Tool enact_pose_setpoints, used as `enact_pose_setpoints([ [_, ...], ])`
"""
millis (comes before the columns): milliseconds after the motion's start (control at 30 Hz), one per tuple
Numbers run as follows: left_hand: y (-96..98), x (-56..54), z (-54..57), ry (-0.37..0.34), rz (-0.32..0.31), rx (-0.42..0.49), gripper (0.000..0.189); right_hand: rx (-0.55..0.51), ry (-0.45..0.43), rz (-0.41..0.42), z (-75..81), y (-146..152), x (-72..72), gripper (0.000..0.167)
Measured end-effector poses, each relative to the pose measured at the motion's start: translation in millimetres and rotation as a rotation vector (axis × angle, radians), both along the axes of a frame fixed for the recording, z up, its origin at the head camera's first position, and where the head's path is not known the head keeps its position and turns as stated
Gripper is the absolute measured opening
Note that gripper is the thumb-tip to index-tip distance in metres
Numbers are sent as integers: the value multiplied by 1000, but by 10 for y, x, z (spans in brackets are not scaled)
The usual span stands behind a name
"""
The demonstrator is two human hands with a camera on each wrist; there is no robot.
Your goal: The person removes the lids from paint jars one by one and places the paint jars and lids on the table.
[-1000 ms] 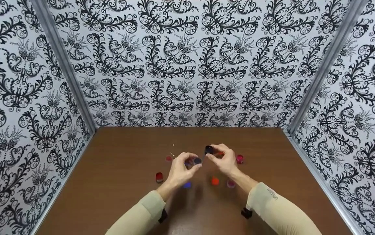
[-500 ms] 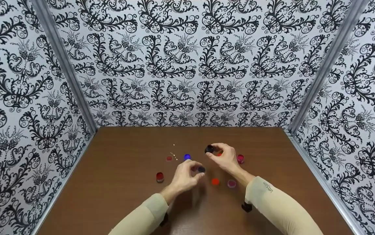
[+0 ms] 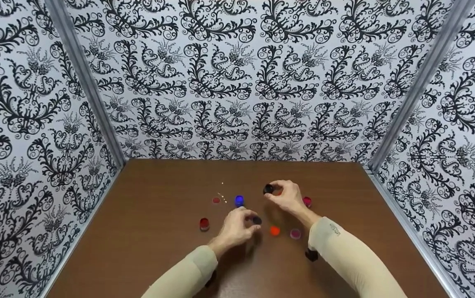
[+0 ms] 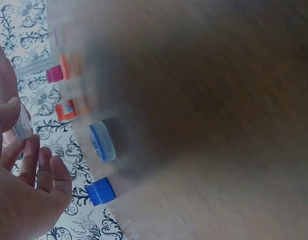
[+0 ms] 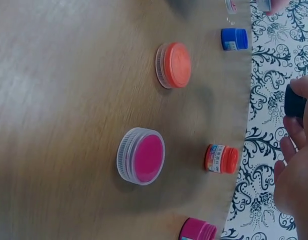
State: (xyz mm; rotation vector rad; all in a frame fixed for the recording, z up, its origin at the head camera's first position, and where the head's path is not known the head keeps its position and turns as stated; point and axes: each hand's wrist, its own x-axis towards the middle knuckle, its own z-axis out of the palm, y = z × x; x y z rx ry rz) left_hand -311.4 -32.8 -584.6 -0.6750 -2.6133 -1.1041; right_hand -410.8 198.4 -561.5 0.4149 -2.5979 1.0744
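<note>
My left hand [image 3: 237, 227] pinches a dark round lid [image 3: 256, 220] just above the table; its ribbed clear rim [image 4: 23, 124] shows in the left wrist view. Farther back and to the right, my right hand [image 3: 288, 195] grips a small black paint jar [image 3: 268, 189], also visible as a dark jar [image 5: 295, 101] in the right wrist view. Behind the left hand stands a blue jar [image 3: 239, 200]. A blue lid [image 4: 102, 141] lies near it in the left wrist view, hidden in the head view. An orange jar [image 5: 221, 159] is largely covered by my right hand in the head view.
On the brown table [image 3: 159, 256] lie an orange lid [image 3: 275, 230] and a pink lid [image 3: 295, 234]. A magenta jar [image 3: 306, 201] stands right of the right hand. At left are a red jar [image 3: 204, 224], a red lid [image 3: 216, 200] and pale specks. Patterned walls enclose the table.
My left hand has drawn away from the right hand, moving nearer and lower with the lid, which uncovers the blue jar. The right hand keeps the black jar in nearly the same place.
</note>
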Motion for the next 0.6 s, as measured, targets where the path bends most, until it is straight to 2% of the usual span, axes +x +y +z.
enact_pose_setpoints([
  [133, 6, -14, -3, -27, 22, -57, 20, 46, -36, 6, -20, -23, -47, 29],
  [300, 24, -40, -3, -97, 45, -116, 24, 127, -68, 1, -19, -50, -103, 30],
  [400, 48, -65, -19, -89, 41, -155, 22, 187, -62, 5, -26, -62, -140, 30],
  [600, 78, -99, -68, -28, 32, -200, 19, 296, -81, -9, -98, -80, -205, 30],
])
